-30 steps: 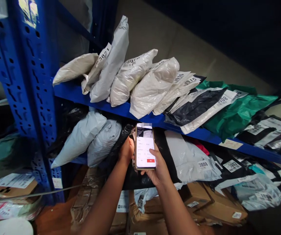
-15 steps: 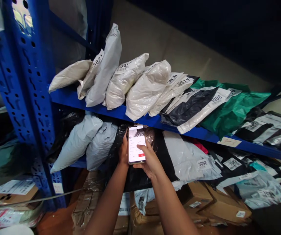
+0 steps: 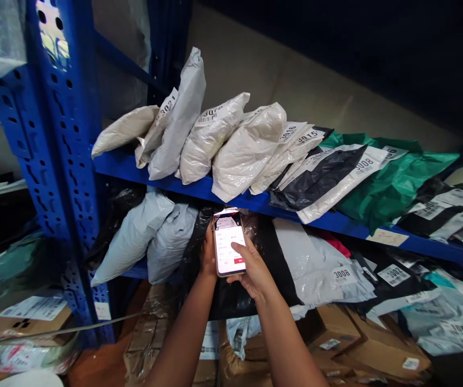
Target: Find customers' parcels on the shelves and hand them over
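Note:
A lit smartphone (image 3: 225, 252) is held upright in front of the lower shelf, its screen showing a picture at the top, lines of text and a red button. My left hand (image 3: 208, 257) is closed along the phone's left edge. My right hand (image 3: 251, 269) supports its lower right side, with the thumb over the screen. Directly behind the phone lies a large black plastic parcel (image 3: 275, 269), partly covered by my hands. Beside it on the right is a grey-white parcel (image 3: 316, 258) labelled 3008.
White mailing bags (image 3: 251, 150) lean in a row on the blue upper shelf (image 3: 199, 185), with a green bag (image 3: 396, 177) farther right. A perforated blue post (image 3: 68, 161) rises at left. Cardboard boxes (image 3: 372, 338) sit underneath, and a thin cord (image 3: 106, 322) crosses low at left.
The view has shifted slightly, so the shelves appear a little farther right and lower. The picture on the phone's screen has changed. Both hands keep their hold on the phone.

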`<state>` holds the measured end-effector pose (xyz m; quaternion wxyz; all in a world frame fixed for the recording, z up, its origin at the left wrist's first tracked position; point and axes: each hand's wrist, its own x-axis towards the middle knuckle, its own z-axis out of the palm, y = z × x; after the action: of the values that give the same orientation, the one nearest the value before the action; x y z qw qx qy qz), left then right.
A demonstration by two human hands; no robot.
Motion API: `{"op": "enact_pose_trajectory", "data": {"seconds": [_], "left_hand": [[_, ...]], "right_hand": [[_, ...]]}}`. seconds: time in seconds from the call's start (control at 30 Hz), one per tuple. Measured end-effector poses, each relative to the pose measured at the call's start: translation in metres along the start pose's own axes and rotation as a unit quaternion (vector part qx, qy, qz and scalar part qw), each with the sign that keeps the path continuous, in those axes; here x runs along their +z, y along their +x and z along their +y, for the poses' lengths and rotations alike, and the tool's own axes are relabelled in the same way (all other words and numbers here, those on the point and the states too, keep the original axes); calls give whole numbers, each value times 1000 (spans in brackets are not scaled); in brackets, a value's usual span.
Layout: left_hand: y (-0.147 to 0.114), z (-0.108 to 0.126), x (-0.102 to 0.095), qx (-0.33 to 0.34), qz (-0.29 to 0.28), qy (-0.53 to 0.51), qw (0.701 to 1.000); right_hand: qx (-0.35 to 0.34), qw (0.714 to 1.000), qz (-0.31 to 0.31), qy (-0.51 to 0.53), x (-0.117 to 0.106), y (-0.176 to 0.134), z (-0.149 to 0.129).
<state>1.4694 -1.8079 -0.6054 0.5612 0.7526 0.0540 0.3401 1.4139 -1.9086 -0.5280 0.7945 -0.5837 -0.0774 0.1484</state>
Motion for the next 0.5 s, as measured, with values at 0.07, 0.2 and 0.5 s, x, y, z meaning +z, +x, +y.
{"op": "enact_pose_trajectory", "data": {"seconds": [0.07,0.2,0.5], "left_hand": [[0,1,-1,-8,-3,7,1000],[0,5,-2,-17,-1,11,1000],[0,-6,0,34,6,-12,999]], "right_hand": [[0,1000,0,3,0,-1,0],[0,1000,3,2,0,-3,0],[0,1000,6,-4,-1,1,1]]}}
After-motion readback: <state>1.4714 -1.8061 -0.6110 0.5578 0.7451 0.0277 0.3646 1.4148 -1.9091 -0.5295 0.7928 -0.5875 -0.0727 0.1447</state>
